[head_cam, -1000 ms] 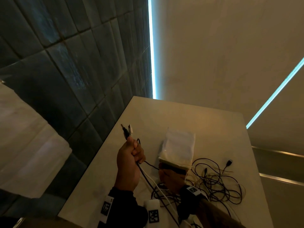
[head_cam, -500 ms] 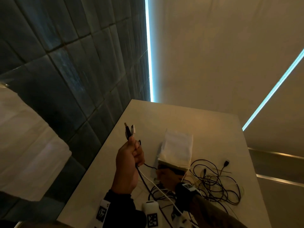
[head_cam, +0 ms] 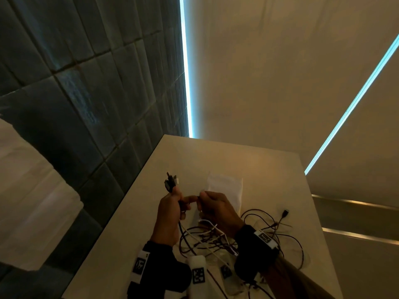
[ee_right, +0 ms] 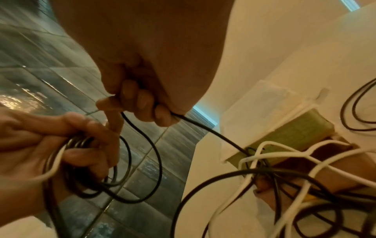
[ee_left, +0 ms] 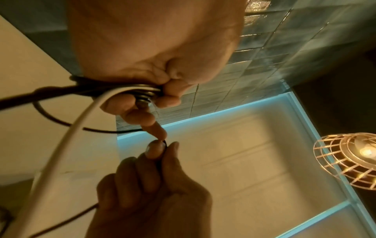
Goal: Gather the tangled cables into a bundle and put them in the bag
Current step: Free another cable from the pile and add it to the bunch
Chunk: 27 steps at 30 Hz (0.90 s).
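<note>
Fingers curled on both: left hand clutches gathered cables, right hand pinches one black cable, bag at 12 o'clock.

The right hand has risen from the table to the left hand.

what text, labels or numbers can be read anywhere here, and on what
No words, brands or numbers can be read in any view.
Square black-and-white coded markers sit on the wrist-worn bands: patterns only, no letters.
The white bag, the cables and the connector plugs show no legible print; too dim and blurred.
</note>
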Tool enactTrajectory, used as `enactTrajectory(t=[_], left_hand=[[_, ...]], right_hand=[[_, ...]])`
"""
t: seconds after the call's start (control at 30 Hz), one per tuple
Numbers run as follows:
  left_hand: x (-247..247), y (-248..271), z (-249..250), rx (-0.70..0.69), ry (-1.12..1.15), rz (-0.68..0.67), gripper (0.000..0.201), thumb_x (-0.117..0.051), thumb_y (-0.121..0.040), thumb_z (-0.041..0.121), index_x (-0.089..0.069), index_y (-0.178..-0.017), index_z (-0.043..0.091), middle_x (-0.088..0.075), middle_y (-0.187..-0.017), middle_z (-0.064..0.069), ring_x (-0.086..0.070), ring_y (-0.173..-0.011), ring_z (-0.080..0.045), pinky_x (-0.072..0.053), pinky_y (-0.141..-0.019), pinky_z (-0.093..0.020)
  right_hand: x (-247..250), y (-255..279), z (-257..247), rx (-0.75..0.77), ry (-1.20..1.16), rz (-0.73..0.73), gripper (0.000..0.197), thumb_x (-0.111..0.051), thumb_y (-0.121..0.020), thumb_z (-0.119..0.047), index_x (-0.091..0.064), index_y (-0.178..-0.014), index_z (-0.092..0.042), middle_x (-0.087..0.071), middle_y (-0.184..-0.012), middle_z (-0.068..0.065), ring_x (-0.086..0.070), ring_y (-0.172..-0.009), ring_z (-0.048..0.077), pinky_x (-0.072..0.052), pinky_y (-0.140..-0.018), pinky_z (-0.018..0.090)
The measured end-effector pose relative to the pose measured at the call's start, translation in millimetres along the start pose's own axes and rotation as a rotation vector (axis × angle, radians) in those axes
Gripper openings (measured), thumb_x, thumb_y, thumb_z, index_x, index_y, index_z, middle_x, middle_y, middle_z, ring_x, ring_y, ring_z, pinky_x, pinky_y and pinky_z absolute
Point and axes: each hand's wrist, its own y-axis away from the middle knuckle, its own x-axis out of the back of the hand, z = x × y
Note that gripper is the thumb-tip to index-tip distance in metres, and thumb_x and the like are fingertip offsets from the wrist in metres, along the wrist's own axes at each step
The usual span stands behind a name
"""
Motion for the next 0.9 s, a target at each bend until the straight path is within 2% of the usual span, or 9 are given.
enactTrajectory(t=[0.1, 0.2, 0.27, 0.33, 0.4, 0.5, 0.6, 0.77, 0.9], left_hand=[[-1.6, -2.4, 0.5, 0.020, -0.062, -0.004, 0.035, -0.038, -0.103, 0.031, -0.049, -0.078, 0.009, -0.065, -0.067, -0.010, -0.048, -0.062, -0.021, -0.031, -0.052, -0.030], [-0.7, -3.5, -1.5, 0.040, 0.118, -0.043, 0.036, -0.039, -0.102, 0.033, -0.050, -0.076, 0.010, -0.059, -0.083, -0.018, -0.051, -0.070, -0.025, -0.036, -0.059, -0.033], [-0.9, -2.3, 5.1, 0.040, 0.327, -0.134, 0.037, -0.039, -0.101, 0.034, -0.048, -0.073, 0.013, -0.062, -0.083, -0.015, -0.056, -0.073, -0.025, -0.041, -0.066, -0.034], [-2.1, -1.7, 12.3, 0.025, 0.441, -0.227, 0.037, -0.039, -0.099, 0.035, -0.047, -0.071, 0.013, -0.061, -0.079, -0.012, -0.057, -0.075, -0.024, -0.044, -0.064, -0.035], [-4.0, -1.4, 15.1, 0.001, 0.504, -0.289, 0.035, -0.040, -0.097, 0.036, -0.046, -0.070, 0.014, -0.053, -0.071, -0.006, -0.053, -0.066, -0.020, -0.043, -0.057, -0.033], [-2.5, -4.2, 16.3, -0.052, 0.633, -0.315, 0.035, -0.038, -0.099, 0.034, -0.043, -0.069, 0.016, -0.039, -0.062, 0.003, -0.037, -0.049, -0.011, -0.036, -0.054, -0.027], [1.1, -9.1, 19.3, -0.131, 0.623, -0.317, 0.038, -0.033, -0.102, 0.031, -0.041, -0.068, 0.016, -0.034, -0.058, 0.005, -0.026, -0.042, -0.007, -0.031, -0.046, -0.022], [-0.2, -15.8, 8.8, -0.107, 0.543, -0.267, 0.039, -0.033, -0.103, 0.029, -0.040, -0.066, 0.016, -0.032, -0.056, 0.006, -0.024, -0.041, -0.006, -0.029, -0.044, -0.022], [-0.5, -18.4, 0.9, -0.071, 0.519, -0.242, 0.039, -0.032, -0.103, 0.028, -0.038, -0.066, 0.015, -0.032, -0.056, 0.006, -0.024, -0.042, -0.007, -0.029, -0.043, -0.021]], right_hand=[[0.7, 6.5, -16.5, 0.113, 0.077, -0.013, 0.039, -0.045, -0.100, -0.024, -0.055, -0.067, -0.006, -0.053, -0.055, -0.011, -0.039, -0.054, 0.009, -0.033, -0.060, 0.030], [0.2, 7.5, -28.1, 0.198, 0.101, -0.045, 0.037, -0.043, -0.100, -0.016, -0.058, -0.066, -0.010, -0.055, -0.058, -0.011, -0.046, -0.055, 0.002, -0.036, -0.060, 0.015], [1.5, 8.0, -24.9, 0.176, 0.065, -0.098, 0.036, -0.044, -0.100, -0.022, -0.058, -0.069, -0.008, -0.052, -0.056, -0.011, -0.042, -0.052, 0.005, -0.036, -0.056, 0.016], [1.2, 9.4, -18.3, 0.132, -0.003, -0.154, 0.037, -0.045, -0.098, -0.026, -0.057, -0.071, -0.004, -0.045, -0.050, -0.013, -0.036, -0.044, 0.003, -0.032, -0.049, 0.016], [0.6, 8.9, -10.4, 0.116, -0.048, -0.190, 0.035, -0.047, -0.097, -0.023, -0.057, -0.070, -0.003, -0.044, -0.050, -0.013, -0.036, -0.043, 0.002, -0.031, -0.048, 0.016], [1.5, 2.8, 11.7, 0.092, 0.015, -0.197, 0.033, -0.047, -0.098, -0.015, -0.061, -0.068, -0.011, -0.046, -0.059, 0.001, -0.039, -0.052, 0.008, -0.032, -0.054, 0.017], [12.5, -2.6, 52.2, 0.018, 0.177, -0.139, 0.033, -0.049, -0.097, -0.020, -0.060, -0.066, -0.021, -0.051, -0.065, -0.005, -0.044, -0.062, 0.008, -0.037, -0.063, 0.020], [25.3, -9.8, 109.6, -0.166, 0.285, -0.074, 0.040, -0.047, -0.092, -0.037, -0.055, -0.067, -0.006, -0.049, -0.064, 0.003, -0.044, -0.060, 0.015, -0.037, -0.060, 0.031], [24.1, -12.4, 131.7, -0.433, 0.234, -0.035, 0.043, -0.047, -0.095, -0.017, -0.055, -0.054, -0.028, -0.049, -0.063, -0.005, -0.045, -0.061, 0.009, -0.040, -0.070, 0.037]])
